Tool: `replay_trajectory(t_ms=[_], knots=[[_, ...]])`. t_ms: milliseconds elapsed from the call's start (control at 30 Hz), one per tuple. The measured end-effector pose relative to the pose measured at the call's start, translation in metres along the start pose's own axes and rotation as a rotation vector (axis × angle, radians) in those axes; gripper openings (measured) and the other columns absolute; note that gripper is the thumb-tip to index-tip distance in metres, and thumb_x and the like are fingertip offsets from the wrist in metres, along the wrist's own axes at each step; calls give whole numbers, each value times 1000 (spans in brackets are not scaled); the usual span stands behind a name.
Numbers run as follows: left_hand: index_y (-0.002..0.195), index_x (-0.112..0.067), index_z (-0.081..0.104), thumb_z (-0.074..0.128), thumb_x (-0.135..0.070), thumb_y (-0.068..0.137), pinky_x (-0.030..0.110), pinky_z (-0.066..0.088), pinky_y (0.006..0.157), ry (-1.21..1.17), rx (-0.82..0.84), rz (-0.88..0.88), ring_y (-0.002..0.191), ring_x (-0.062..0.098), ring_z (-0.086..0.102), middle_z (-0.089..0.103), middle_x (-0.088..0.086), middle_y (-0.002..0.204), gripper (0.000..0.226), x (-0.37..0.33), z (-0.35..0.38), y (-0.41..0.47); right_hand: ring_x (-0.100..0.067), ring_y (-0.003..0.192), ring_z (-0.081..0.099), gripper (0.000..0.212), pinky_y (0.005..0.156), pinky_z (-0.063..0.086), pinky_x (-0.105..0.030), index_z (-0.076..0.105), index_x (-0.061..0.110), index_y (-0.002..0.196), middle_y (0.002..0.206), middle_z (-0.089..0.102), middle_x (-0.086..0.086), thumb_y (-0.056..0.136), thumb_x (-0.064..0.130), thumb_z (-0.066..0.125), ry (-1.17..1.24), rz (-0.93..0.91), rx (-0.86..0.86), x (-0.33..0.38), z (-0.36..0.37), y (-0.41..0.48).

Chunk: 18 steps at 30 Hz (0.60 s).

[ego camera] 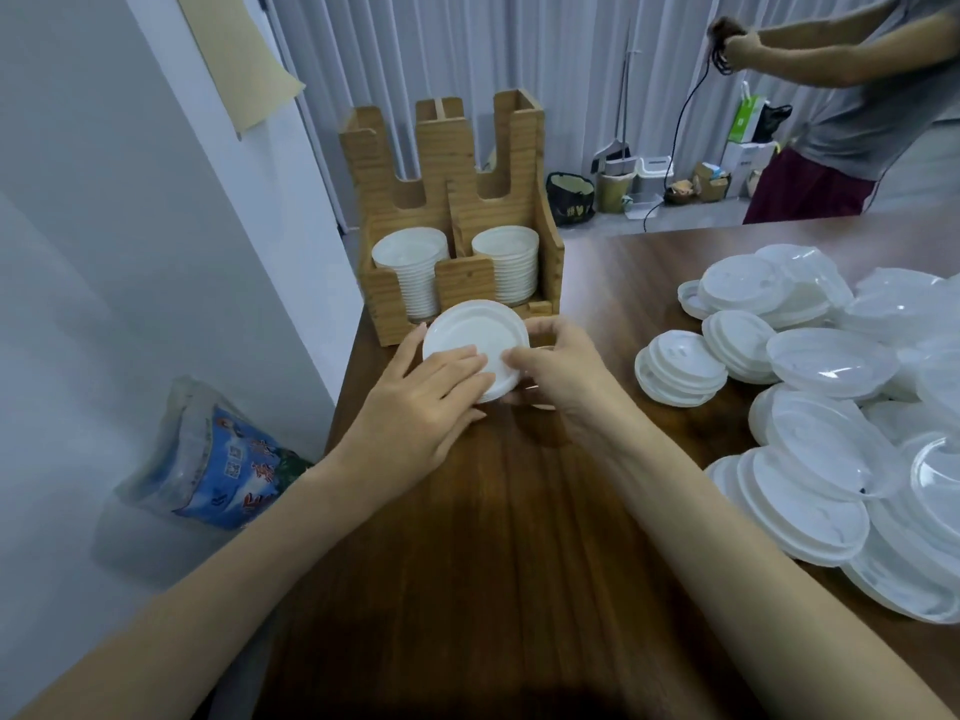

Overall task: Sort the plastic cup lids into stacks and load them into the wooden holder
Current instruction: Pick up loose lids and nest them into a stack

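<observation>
- Plastic cup lids [475, 337], a short white stack, are held over the near-left end of the table [493, 537], just in front of the wooden holder [452, 148] and well apart from the loose pile [831, 407] heaped at the right
- The left hand [421, 402] lies across the top lid with fingers nearly straight and thumb along the far-left rim, apparently pressing the lids together so they nest
- The right hand [561, 371] grips the opposite rim, fingers curled round the edge and thumb on top, seemingly to square the stack before it goes in
- The lids face up with the top face tipped slightly toward the camera; being round, they have no long axis across the table, and the stacking axis runs close to vertical, matching the upright slots behind
- The holder already carries a left column [410, 262] and a right column [506, 257], both flat side up and well below the slot tops, so room appears to remain in either
- By judgement, much sorting is left, given the size of the pile
- Off the table, a printed plastic bag [218, 480] sits on the floor by the wall, and another person [857, 96] stands at the far right handling a dark cable
</observation>
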<state>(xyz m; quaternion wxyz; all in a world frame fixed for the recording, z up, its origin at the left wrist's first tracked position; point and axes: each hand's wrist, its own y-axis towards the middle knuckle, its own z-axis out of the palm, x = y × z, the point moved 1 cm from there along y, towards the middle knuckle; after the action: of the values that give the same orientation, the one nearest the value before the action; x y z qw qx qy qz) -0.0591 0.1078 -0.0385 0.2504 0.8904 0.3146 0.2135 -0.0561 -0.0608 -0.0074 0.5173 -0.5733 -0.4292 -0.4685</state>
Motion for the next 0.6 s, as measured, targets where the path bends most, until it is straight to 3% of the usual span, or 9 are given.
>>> replay_trajectory(t_ms=[233,433,600], knots=[[107,-3,69,73,-15,79,50,38,103,98,-87,-85,103,27,65,69,14,107,30,18,-4,8,-23,85,68,27,59,59,-27,49,20,104,103,62,-11,86,7,63,119,32,-2,10,30,20],[102,-5,72,76,-13,76,47,35,102,99,-121,-162,96,25,68,71,11,102,28,44,-4,20,-20,90,68,31,69,60,-27,49,18,120,108,62,-7,92,24,60,102,15,57,20,47,37],[102,-7,72,76,-12,74,43,42,97,59,-124,-238,94,23,69,72,9,101,28,72,-3,31,-16,90,66,27,76,56,-27,50,22,121,103,64,-1,96,32,54,15,-83,64,30,57,53]])
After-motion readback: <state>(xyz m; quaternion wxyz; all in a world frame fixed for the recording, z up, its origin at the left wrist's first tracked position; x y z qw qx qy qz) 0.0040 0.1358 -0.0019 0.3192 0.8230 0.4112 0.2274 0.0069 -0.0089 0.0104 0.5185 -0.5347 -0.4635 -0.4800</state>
